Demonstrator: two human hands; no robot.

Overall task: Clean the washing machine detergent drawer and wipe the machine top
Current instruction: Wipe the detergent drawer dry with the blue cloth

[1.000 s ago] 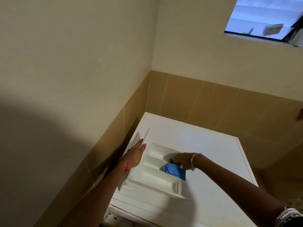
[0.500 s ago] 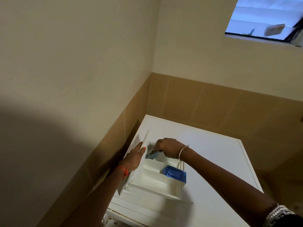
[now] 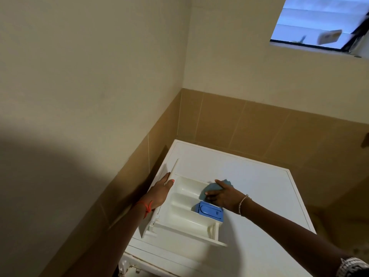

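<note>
1. Head view looks down into a corner where the washing machine top (image 3: 249, 176), a flat white panel with a thin raised border, sits against the tan tiles (image 3: 259, 126).
2. On the left part of that top lies the drawer (image 3: 179, 214), a cream plastic tray with smooth moulded compartments and rounded inner corners, its front end nearest the person.
3. A blue insert (image 3: 209, 211), boxy with an oval recess in its lid, fills the drawer's right-hand compartment.
4. Left hand (image 3: 161, 192) grips the drawer's left wall: the thumb, its nail painted orange, lies on the rim, and the other fingers are hidden behind the wall.
5. A red string (image 3: 146, 207) is knotted round that wrist.
6. Right hand (image 3: 221, 194) holds a soft, bunched blue cloth (image 3: 207, 188), thumb and forefinger curled round it, pressing it down at the drawer's far right corner, just behind the insert.
7. A beaded bracelet (image 3: 242, 203) circles the right wrist.
8. Above the tiles the wall (image 3: 99, 66) is matt cream plaster, and a window (image 3: 311, 21) with slatted glass shows high on the right.
</note>
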